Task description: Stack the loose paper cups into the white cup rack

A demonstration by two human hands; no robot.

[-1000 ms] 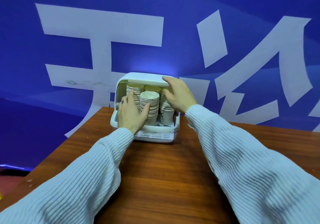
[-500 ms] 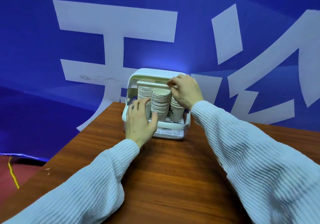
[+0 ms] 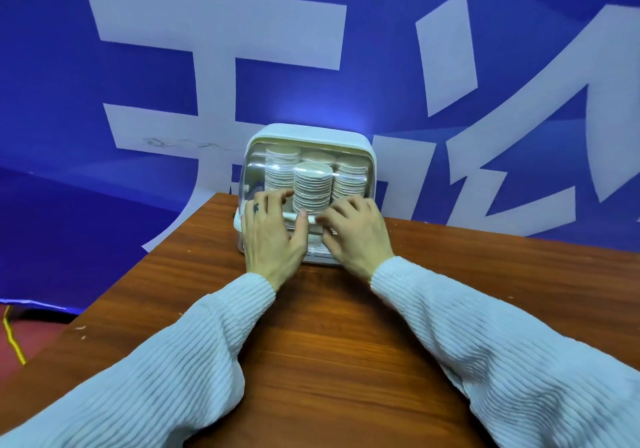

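Head view: sleeves [image 3: 491,354] of ribbed white knit fill the lower corners and run off the bottom edge, so nothing of the person past the forearms shows. The white cup rack [image 3: 313,136] stands at the far edge of the wooden table [image 3: 339,350], hard against the blue backdrop [image 3: 69,101]. Its clear domed cover [image 3: 254,170] is down over the front, and the paper cups [image 3: 311,188] show through it as four nested stacks, one in front and three behind; glare on the plastic blurs their rims, and any print on the cups cannot be made out. The lower front of the rack is hidden behind both hands. The left hand [image 3: 272,236] lies over the rack's front left, fingers spread and only slightly bent, thumb touching the white bar [image 3: 313,219] along the cover's bottom edge. The right hand [image 3: 356,236] sits just beside it with its fingers curled onto the same bar; whether they truly clasp it or merely rest on it I cannot tell, as the knuckles cover the contact. A small dark mark on the back of the left hand is too small to read. On the backdrop stand large white Chinese characters, cropped by the frame and partly hidden behind the rack, so they cannot be read with certainty. At lower left, a strip of red floor [image 3: 31,340] with a thin yellow cord [image 3: 10,336] shows beyond the table corner.
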